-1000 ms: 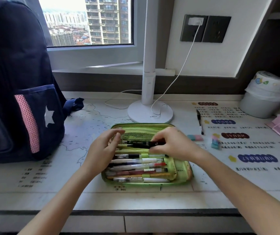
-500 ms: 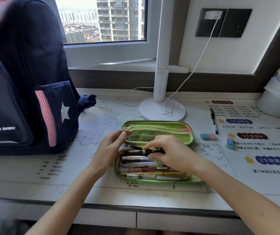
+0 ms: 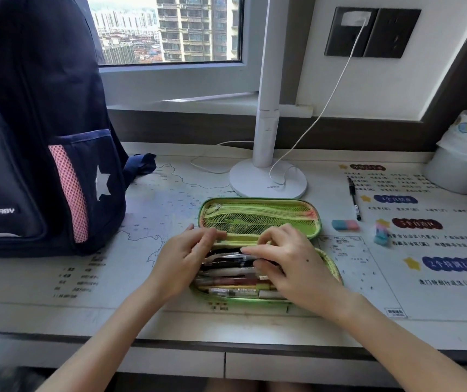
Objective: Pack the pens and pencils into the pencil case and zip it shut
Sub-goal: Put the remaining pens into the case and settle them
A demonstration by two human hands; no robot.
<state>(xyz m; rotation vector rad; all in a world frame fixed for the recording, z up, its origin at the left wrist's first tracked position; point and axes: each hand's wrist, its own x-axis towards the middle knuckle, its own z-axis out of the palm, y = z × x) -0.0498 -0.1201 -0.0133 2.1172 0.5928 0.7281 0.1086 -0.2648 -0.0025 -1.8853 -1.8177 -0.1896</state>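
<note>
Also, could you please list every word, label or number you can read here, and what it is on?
"SM BABY": white print on the backpack, front pocket.
Desk mat: Chinese headings and lists, too blurred to read.
Lamp base: small grey print, too small to read.
Black pen: label too small to read.

Pencil case: one
Pens inside it: at least six showing, others hidden
Loose pen on the desk: one
Erasers: two, left eraser, right eraser
Backpack: one
Lamp: one
Hands: two, left hand, right hand
</note>
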